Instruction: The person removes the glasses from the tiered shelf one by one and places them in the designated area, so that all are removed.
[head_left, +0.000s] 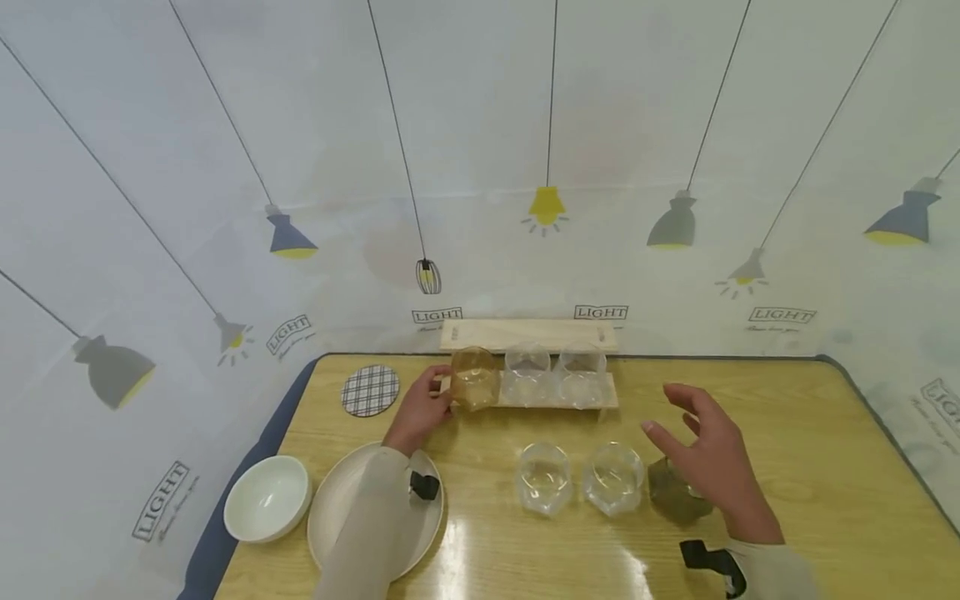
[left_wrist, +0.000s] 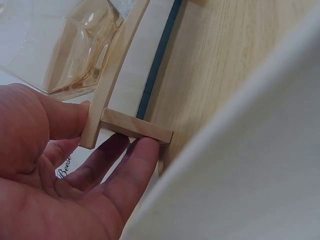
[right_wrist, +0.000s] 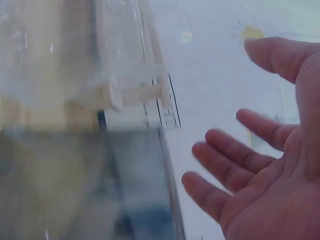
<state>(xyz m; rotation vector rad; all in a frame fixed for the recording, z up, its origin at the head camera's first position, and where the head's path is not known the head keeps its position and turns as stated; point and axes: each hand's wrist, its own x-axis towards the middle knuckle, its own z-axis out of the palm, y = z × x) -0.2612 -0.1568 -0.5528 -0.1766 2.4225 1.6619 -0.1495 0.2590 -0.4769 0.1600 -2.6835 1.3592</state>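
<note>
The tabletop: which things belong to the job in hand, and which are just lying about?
Probably the job:
- rack, gripped at one end by the left hand
- amber glass and two racked clear glasses
- two loose clear glasses
- dark glass, near the empty right hand

Probably just lying about, off to the left:
- coaster
- plate
- bowl

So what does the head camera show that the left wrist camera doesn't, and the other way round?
Only the head view shows the round white bowl, the round pale plate, the round checked coaster, the smoky dark glass and the right hand, which holds nothing.

Only the left wrist view clearly shows the left hand's fingers touching a short wooden leg of the long pale wooden stand.

Both share that left hand, that stand and the amber faceted glass on it.
</note>
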